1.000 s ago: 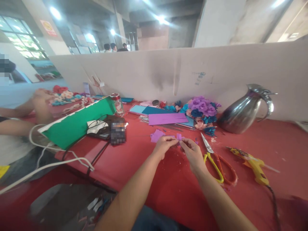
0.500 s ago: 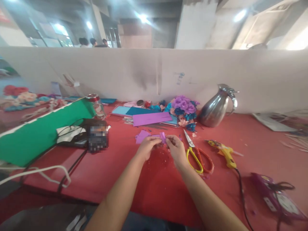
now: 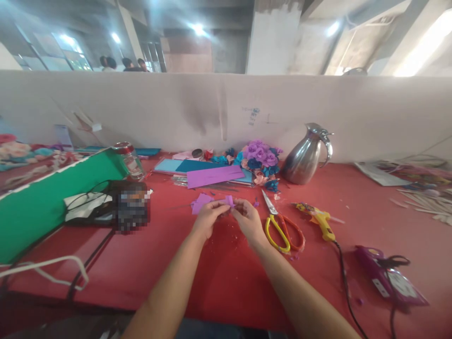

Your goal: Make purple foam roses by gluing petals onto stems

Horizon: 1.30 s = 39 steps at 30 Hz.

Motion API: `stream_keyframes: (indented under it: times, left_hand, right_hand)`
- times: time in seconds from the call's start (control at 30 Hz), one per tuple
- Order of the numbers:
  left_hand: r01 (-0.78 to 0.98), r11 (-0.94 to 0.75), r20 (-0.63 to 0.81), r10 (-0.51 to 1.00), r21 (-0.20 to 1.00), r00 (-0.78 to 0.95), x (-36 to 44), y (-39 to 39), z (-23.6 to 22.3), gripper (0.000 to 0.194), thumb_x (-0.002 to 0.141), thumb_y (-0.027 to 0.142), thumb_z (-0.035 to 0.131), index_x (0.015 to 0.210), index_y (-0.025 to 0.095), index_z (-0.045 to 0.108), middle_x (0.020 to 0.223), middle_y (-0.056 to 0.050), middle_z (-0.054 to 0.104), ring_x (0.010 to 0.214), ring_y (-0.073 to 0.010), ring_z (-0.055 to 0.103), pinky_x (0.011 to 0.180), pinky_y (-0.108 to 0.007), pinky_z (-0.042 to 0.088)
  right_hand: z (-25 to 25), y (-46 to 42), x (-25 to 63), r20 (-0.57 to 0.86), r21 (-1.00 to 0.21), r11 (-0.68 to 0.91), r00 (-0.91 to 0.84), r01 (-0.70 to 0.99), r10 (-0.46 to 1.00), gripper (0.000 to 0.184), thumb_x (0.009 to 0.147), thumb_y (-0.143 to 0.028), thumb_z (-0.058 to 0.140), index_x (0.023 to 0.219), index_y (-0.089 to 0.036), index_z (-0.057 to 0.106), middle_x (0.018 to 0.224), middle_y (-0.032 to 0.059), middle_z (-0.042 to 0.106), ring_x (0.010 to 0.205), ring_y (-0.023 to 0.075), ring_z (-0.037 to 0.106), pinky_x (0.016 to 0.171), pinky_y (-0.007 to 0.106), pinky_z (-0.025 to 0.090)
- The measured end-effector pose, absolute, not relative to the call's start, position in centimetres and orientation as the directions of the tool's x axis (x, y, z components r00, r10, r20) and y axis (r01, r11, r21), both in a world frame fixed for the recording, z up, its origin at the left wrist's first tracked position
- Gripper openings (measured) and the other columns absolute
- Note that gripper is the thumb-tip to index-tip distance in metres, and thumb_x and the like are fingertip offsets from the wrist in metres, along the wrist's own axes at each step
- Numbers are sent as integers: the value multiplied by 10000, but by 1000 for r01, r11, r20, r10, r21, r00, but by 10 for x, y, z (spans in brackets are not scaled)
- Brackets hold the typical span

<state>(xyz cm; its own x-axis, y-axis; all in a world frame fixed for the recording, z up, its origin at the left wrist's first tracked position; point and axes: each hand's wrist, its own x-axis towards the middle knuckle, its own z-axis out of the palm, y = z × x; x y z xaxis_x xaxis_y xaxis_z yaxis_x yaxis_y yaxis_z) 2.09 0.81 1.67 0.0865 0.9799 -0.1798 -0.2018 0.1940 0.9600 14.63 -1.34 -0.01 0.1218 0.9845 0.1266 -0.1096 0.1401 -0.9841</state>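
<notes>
Between my fingertips is a small strip of purple paper [image 3: 229, 201], partly hidden by the fingers. My left hand [image 3: 209, 219] pinches it from the left, and my right hand [image 3: 249, 220] grips its right side; both are closed and nearly touching. Just beyond my left hand lie loose purple paper pieces [image 3: 199, 203] on the red table [image 3: 226, 292]. Scissors [image 3: 278, 228] with one yellow and one orange handle rest right of my right hand, blades slightly apart. Farther back, a long purple sheet [image 3: 215, 176] lies over blue sheets [image 3: 169, 165].
A bunch of purple, blue and pink paper flowers [image 3: 260, 157] sits behind my hands. To the right are a metal jug [image 3: 302, 157], a yellow glue gun [image 3: 323, 223] with its cord, and a purple power strip [image 3: 388, 278]. Leftward stand a jar [image 3: 131, 162] and a green panel [image 3: 42, 214].
The whole view has shifted, so the table things appear farther left. Both hands keep hold of the purple paper strip, with the right fingers bent a little more over it.
</notes>
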Motion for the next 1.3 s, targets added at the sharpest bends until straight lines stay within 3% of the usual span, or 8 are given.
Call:
stream_keyframes:
  times: [0.13,0.33,0.43,0.63,0.8,1.0,1.17,1.3]
  left_hand:
    - [-166,177,-165,983,970,83,21,7,19,177,525,298,775,597,166,681,550,14,604,550,-102,491,593,-244,348]
    - [-148,158,-150,986,976,67,20,9,15,173,541,302,751,614,167,671,577,17,602,571,-107,498,605,-243,357]
    - [-106,137,-129,989,985,78,19,10,12,176,570,313,738,665,171,698,618,5,627,607,-122,523,612,-244,364]
    - [-95,134,-127,989,986,82,20,9,12,177,587,288,725,714,166,709,655,-7,646,618,-121,542,629,-245,381]
    - [-141,71,-63,996,988,57,21,7,14,435,564,196,720,999,217,714,861,-8,688,733,-128,580,678,-237,412]
    - [-102,36,-29,997,994,67,19,9,11,147,616,242,706,746,175,721,753,-15,679,739,-143,585,756,-261,431]
    - [-119,41,-39,999,992,15,20,9,10,166,593,258,730,733,174,699,717,-6,658,707,-141,574,707,-259,430]
    - [-120,46,-42,998,992,37,22,7,11,181,607,313,741,706,175,679,656,8,634,642,-123,543,661,-248,404]
  right_hand:
    - [4,-13,148,111,-985,131,166,-113,980,184,728,-384,583,753,-203,607,702,9,646,661,155,585,631,271,466]
    - [0,-14,148,158,-987,161,92,-21,983,270,688,-308,658,932,-202,616,870,30,694,725,162,615,693,287,480]
    - [-5,-13,147,187,-981,184,56,55,981,196,724,-280,614,906,-209,635,876,28,704,727,167,619,722,305,483]
    - [-5,-13,147,200,-979,205,136,-20,970,173,760,-317,542,842,-201,642,802,31,701,738,180,632,720,304,486]
    - [-6,-11,148,148,-989,148,121,6,982,175,713,-319,551,782,-204,664,750,15,696,701,176,617,703,298,476]
    - [-5,-13,148,119,-992,121,85,-19,989,171,717,-330,555,769,-210,664,735,6,679,676,166,596,678,285,456]
    - [-3,-16,148,142,-986,135,65,102,988,209,684,-330,642,849,-205,670,770,5,676,659,154,561,638,266,430]
    - [-3,-14,149,145,-988,139,116,62,983,195,736,-361,582,800,-195,663,738,10,663,666,157,549,631,263,421]
